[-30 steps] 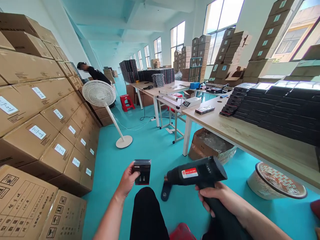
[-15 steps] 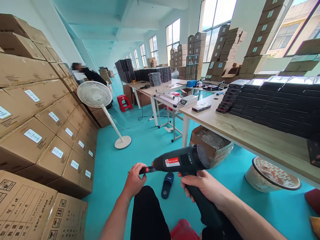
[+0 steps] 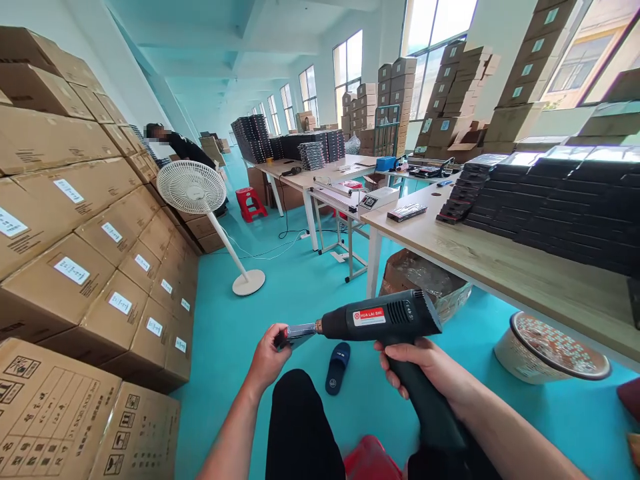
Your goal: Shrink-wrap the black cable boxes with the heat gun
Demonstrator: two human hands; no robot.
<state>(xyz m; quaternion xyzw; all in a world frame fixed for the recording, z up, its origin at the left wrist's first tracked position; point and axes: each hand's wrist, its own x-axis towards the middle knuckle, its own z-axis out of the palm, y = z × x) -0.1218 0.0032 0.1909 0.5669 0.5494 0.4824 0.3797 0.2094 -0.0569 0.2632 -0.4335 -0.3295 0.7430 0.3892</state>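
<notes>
My right hand (image 3: 415,363) is wrapped round the grip of a dark heat gun (image 3: 380,317) with a red and white label. Its metal nozzle points left, close to a small flat box (image 3: 300,331) with a shiny film look. My left hand (image 3: 267,357) pinches that box at its left end, thumb below and fingers above. Whether the nozzle touches the box I cannot tell. Below them a dark blue slipper (image 3: 337,368) lies on the floor.
Cartons (image 3: 120,303) are stacked along the left. A white fan (image 3: 193,188) stands ahead. On the right, a table (image 3: 500,253) bears stacked black boxes (image 3: 560,200); a bin (image 3: 545,350) stands beneath its edge. A person in black (image 3: 183,148) bends behind the fan.
The heat gun has shifted right and turned more level. The box in my left hand has turned, showing more of its long shiny side.
</notes>
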